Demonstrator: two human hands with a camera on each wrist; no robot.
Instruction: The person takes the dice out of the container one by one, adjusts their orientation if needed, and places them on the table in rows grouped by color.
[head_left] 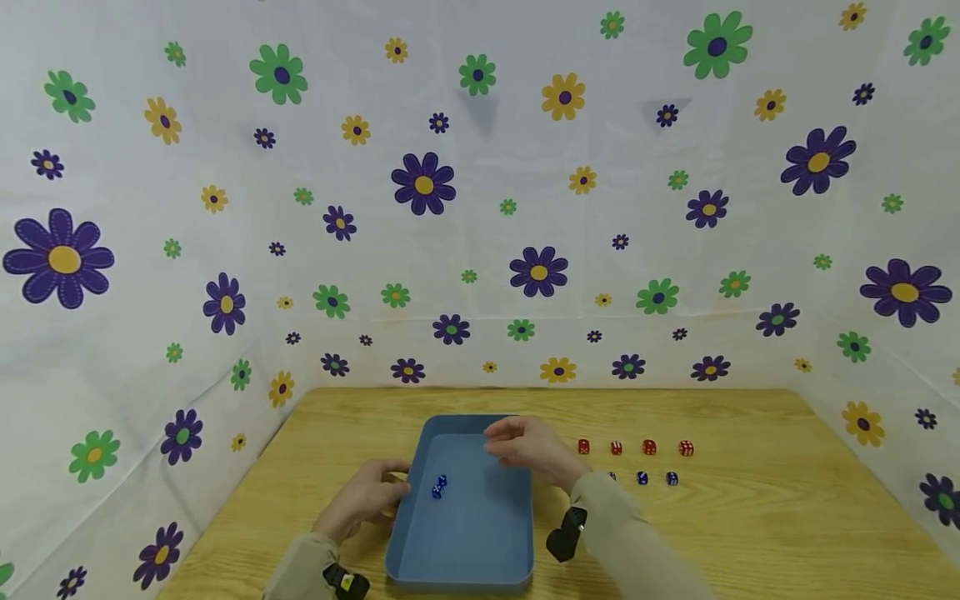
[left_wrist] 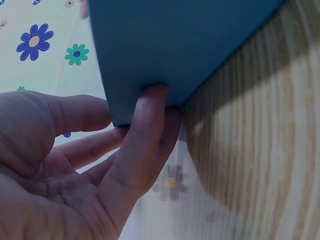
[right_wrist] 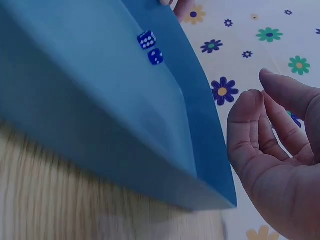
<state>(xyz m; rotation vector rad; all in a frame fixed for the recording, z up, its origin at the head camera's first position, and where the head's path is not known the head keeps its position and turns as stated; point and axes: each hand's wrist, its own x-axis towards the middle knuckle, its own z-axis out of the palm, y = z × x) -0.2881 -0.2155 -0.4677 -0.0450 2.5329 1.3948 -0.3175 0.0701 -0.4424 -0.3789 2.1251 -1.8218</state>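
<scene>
A blue tray lies on the wooden table, and two blue dice sit close together near its left wall. My left hand holds the tray's left edge; in the left wrist view its thumb meets the rim while other fingertips press the outer wall. Over the tray's far right part hovers my right hand, its fingers loosely bent. The right wrist view shows a gap between that thumb and the fingers, with nothing seen between them.
Right of the tray, several red dice stand in a row. Nearer lie blue dice, one partly covered by my right sleeve. A white flower-patterned sheet surrounds the wooden table at the back and sides.
</scene>
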